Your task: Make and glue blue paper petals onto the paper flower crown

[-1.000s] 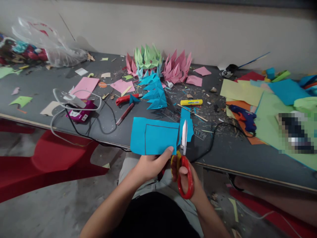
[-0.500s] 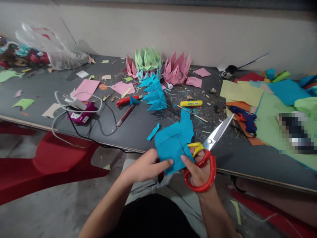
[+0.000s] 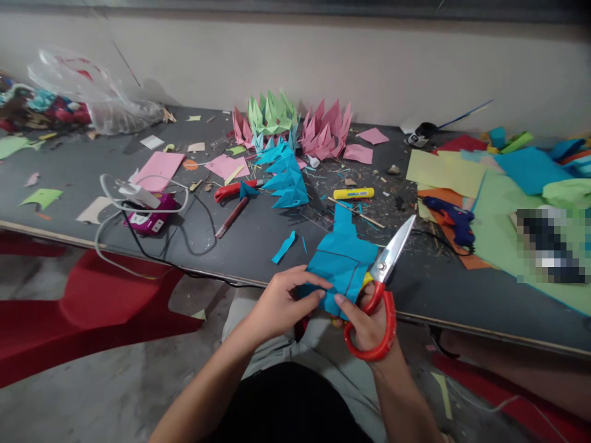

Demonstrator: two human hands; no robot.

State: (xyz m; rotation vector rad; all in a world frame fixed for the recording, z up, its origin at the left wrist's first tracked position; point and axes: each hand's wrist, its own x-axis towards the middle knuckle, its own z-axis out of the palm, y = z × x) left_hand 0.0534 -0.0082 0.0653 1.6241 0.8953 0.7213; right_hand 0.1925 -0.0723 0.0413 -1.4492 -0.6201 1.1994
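My left hand (image 3: 281,301) pinches the near edge of a blue paper sheet (image 3: 344,258) with a dark pencil line on it, held just over the table's front edge. My right hand (image 3: 367,317) grips red-handled scissors (image 3: 383,289) and its thumb also presses on the paper. The scissor blades are closed and point up and to the right, clear of the sheet. A small blue paper offcut (image 3: 284,246) lies on the table left of the sheet.
The dark table (image 3: 55,178) carries folded paper crowns in green (image 3: 272,114), pink (image 3: 325,132) and blue (image 3: 286,175), a yellow glue stick (image 3: 353,193), a red cutter (image 3: 233,187), a blue glue gun (image 3: 452,218), a purple device with cables (image 3: 148,218), and coloured sheets (image 3: 498,191) at right. A red chair (image 3: 92,301) stands at left.
The scissors left the cut and swung to the right with blades closed. The blue sheet was turned and drawn toward my right hand. A blue strip dropped onto the table.
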